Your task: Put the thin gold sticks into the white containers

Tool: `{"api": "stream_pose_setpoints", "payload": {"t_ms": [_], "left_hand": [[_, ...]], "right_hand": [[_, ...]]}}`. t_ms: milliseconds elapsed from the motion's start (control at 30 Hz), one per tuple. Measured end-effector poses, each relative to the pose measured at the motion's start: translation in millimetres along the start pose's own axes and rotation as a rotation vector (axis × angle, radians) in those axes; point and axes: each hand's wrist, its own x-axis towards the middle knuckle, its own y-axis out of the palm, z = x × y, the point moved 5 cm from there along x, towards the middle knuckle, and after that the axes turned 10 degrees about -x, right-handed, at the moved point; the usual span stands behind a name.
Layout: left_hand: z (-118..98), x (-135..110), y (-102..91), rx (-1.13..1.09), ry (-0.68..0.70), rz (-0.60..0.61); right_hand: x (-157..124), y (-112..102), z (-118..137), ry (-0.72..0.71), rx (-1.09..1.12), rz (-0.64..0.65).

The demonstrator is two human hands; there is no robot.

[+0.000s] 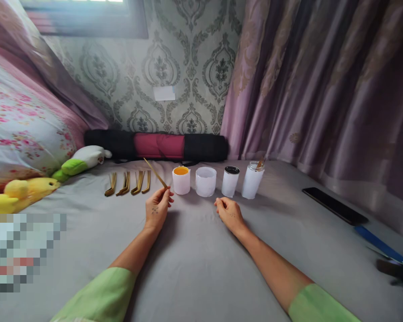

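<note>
Strip: thin, golden-brown strip (156, 173), held up at a slant above the grey sheet (201, 273); lower end in L hand, tip pointing far & left.
L hand: left hand (156, 208) clamped on strip's lower end, thumb & fingers pinched; just near side of row of cups.
R hand: right hand (231, 213) low over sheet, fingers curled in together; can't tell if anything's inside. Near side of the dark-topped cup.
Bundles: four bent-strip bundles (126, 180) in a row, left & far of L hand, same golden-brown; each bent at near end; rightmost looks thinnest.
Cups, L to R: white cup w/ orange-yellow contents (181, 184); wider white cup (206, 184); narrow white cup w/ dark top (230, 184); tall white-wrapped jar (251, 184), brown stick (260, 163) poking out of its mouth. All upright, close but apart.
Sleeves: green sleeves (100, 293), both arms, ending approx. mid-forearm.
R side: black phone (335, 206) flat on sheet; nearer, a blue item (384, 246) w/ dark part beside it, too blurry to ID.
L side: yellow plush (30, 193), green-white plush (83, 161) farther; floral cloth (16, 120) behind. Near-left item pixelated, can't ID.
Far: black-&-maroon roll (159, 146) along patterned wall (191, 58); mauve curtain (282, 89) far right.
</note>
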Motion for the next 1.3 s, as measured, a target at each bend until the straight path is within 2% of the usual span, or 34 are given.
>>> {"api": "stream_pose_setpoints", "payload": {"t_ms": [333, 533, 767, 1033, 1300], "left_hand": [[-6, -8, 9.9, 0.17, 0.044, 0.083], [-14, -12, 14.7, 0.168, 0.066, 0.113], [-17, -15, 18.8, 0.288, 0.174, 0.201], [-16, -20, 23.4, 0.306, 0.165, 0.259], [-22, -25, 32.0, 0.436, 0.331, 0.374]], "right_hand": [[-1, 0, 2, -0.002, 0.02, 0.013], [-1, -1, 4, -0.007, 0.03, 0.027], [-2, -3, 6, -0.026, 0.044, 0.028], [-2, -5, 8, -0.018, 0.128, 0.021], [-6, -4, 12, -0.002, 0.283, 0.08]]}}
